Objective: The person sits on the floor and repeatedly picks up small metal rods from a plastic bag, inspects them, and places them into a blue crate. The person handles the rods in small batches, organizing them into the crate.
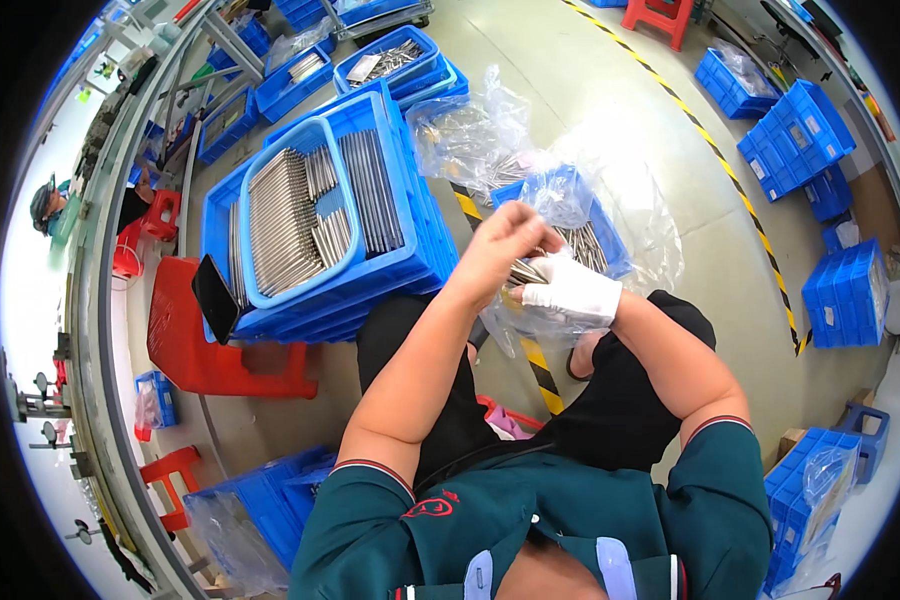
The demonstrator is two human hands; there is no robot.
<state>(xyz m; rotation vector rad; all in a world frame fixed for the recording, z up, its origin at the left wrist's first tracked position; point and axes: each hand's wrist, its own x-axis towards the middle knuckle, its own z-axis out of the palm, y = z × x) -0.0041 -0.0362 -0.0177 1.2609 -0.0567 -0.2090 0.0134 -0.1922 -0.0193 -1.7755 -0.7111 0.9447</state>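
Observation:
My right hand (578,292) wears a white fingerless glove and is closed around a small bunch of slim metal rods (530,270). Just above and left of it, my bare left hand (508,242) has its fingers curled together over the rods' end; whether a rod is between them is hidden. Both hands are over the near side of a blue bin (615,240) on the floor, which holds more loose metal rods (585,248) and clear plastic film (558,195).
To my left, stacked blue crates (425,265) carry a light-blue tray (255,292) of rods in rows. A dark phone-like slab (213,298) leans at their corner, beside a red stool (185,330). Plastic bags (470,125) lie ahead. More blue crates (795,140) stand right, past striped floor tape (735,175).

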